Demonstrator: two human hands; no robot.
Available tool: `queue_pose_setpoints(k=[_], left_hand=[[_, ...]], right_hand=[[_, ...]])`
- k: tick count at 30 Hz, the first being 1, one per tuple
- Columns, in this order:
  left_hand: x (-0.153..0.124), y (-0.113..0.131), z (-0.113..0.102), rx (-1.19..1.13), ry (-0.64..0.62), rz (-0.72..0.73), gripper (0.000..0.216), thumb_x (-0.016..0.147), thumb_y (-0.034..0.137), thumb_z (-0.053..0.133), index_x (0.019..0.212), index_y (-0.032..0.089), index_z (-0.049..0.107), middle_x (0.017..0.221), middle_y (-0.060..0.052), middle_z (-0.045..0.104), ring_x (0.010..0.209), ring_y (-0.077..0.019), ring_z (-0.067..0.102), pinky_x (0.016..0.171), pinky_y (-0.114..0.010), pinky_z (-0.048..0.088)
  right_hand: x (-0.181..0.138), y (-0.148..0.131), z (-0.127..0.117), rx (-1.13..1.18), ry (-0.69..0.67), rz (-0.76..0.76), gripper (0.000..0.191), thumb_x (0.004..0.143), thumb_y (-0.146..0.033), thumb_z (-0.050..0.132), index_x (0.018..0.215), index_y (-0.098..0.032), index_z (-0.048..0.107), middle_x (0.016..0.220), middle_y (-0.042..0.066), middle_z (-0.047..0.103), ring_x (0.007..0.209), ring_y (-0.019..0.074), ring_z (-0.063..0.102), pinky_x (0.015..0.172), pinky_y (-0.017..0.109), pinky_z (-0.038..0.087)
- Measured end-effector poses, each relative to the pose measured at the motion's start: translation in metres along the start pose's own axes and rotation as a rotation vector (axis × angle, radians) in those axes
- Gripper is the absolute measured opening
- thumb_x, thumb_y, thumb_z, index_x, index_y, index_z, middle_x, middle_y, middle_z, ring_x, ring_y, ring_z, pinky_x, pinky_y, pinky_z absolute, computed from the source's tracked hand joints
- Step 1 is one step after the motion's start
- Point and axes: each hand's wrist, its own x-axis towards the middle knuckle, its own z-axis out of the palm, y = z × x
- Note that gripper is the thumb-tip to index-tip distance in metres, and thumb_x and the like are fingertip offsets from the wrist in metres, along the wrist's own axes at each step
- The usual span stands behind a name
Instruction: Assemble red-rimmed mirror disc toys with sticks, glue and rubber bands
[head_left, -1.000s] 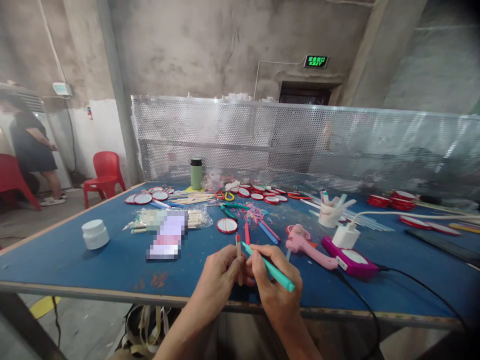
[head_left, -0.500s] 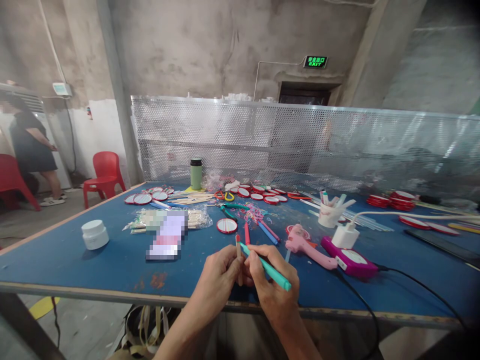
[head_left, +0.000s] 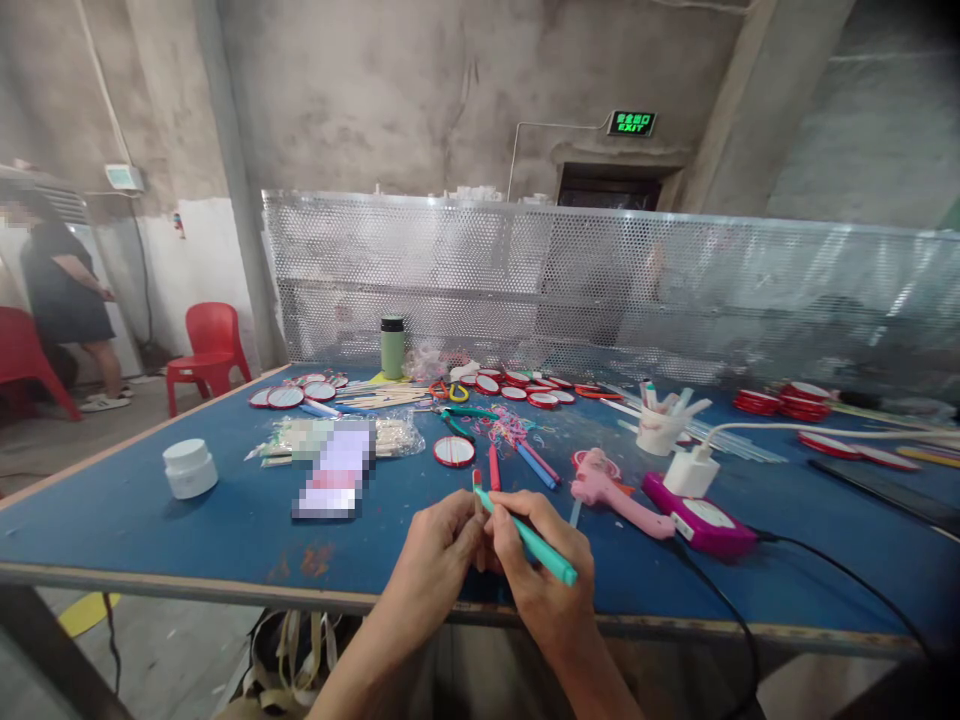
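Observation:
My left hand (head_left: 442,545) pinches a thin wooden stick (head_left: 477,490) with a red tip, holding it upright near the table's front edge. In my right hand (head_left: 551,560) is a teal marker pen (head_left: 546,548), gripped like a pen, its tip at the stick just below the red end. Both hands are close together, and the stick's lower part is hidden by fingers. Just beyond them lie a red marker (head_left: 494,467), a blue marker (head_left: 537,466) and a round white disc with a red rim (head_left: 454,452).
A pink glue gun (head_left: 615,495) and a magenta power box (head_left: 701,515) with cables lie on the right. A paper cup (head_left: 660,428) holds pens. On the left are a white jar (head_left: 190,468) and a phone (head_left: 334,475). A perforated metal screen (head_left: 450,270) stands behind.
The teal marker has shifted slightly along the stick, its back end dipping a little to the left with my right hand. My left hand stays nearly still.

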Motion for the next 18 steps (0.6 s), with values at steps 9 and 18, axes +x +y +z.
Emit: queue_pose_setpoints(k=[9, 18], left_hand=[[-0.001, 0.0019, 0.0, -0.001, 0.001, 0.003, 0.034, 0.094, 0.033, 0.046, 0.065, 0.018, 0.049, 0.058, 0.003, 0.053, 0.056, -0.0105, 0.05, 0.056, -0.02, 0.036], [0.0002, 0.002, 0.0006, -0.021, -0.007, 0.007, 0.033, 0.094, 0.034, 0.045, 0.066, 0.018, 0.049, 0.059, 0.003, 0.054, 0.057, -0.0107, 0.05, 0.056, -0.019, 0.036]], right_hand=[[-0.0024, 0.0016, -0.0009, -0.016, 0.015, 0.02, 0.012, 0.091, -0.018, 0.056, 0.09, -0.019, 0.067, 0.071, -0.001, 0.069, 0.06, 0.0115, 0.065, 0.059, 0.02, 0.051], [-0.0023, 0.0018, 0.0003, -0.025, 0.029, 0.032, 0.012, 0.091, -0.019, 0.056, 0.089, -0.019, 0.067, 0.07, -0.001, 0.069, 0.059, 0.0114, 0.064, 0.058, 0.02, 0.051]])
